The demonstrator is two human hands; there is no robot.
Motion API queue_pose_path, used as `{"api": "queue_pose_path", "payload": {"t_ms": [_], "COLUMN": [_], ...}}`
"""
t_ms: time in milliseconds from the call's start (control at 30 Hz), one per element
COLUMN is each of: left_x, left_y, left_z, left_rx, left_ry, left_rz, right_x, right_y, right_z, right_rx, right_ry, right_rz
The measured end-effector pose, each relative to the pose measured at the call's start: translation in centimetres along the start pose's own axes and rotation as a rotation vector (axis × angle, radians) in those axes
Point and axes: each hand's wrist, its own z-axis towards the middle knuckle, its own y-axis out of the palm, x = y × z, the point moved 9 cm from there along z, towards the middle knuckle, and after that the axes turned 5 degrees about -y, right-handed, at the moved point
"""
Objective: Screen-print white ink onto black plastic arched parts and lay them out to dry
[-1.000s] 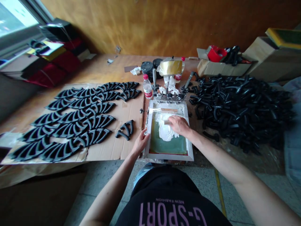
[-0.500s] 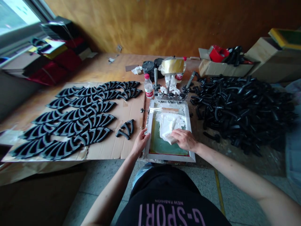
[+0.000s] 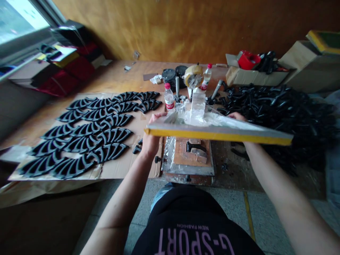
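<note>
Closed on opposite sides, the left hand [image 3: 153, 138] and partly hidden right hand [image 3: 238, 117] hold a tilted frame [image 3: 220, 135] above a black handle [image 3: 196, 146].

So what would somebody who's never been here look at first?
Probably the flat grey frame with a yellow front edge, tilted up in the middle between the person's left hand and right hand, with white paste smeared on top. Next might come the big, jumbled heap of shiny black curved pieces on the right, and the neat rows of similar black pieces on flat brown cardboard at the left.
</note>
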Motion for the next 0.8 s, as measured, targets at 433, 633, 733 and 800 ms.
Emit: {"api": "queue_pose_path", "payload": {"t_ms": [433,633,733,800], "left_x": [-18.3,-19.8,-22.1,-23.6], "left_y": [5.7,-10.9,-18.7,-20.7], "left_z": [-11.2,-8.9,-9.0,-8.4], "left_rx": [-0.188,0.318,0.489,0.47], "left_ry": [-0.787,-0.641,-0.749,-0.807], "left_rz": [-0.213,0.138,0.347,0.464], "right_x": [-14.9,0.9,12.5,15.4], "right_y": [10.5,5.2,5.5,6.0], "right_z": [-14.5,-11.4,-11.8,-12.5], "right_rx": [-0.376,-0.232,-0.441,-0.524], "right_ry": [-0.446,-0.124,0.174,0.198], "right_rz": [0.063,-0.202,-0.483,-0.496]}}
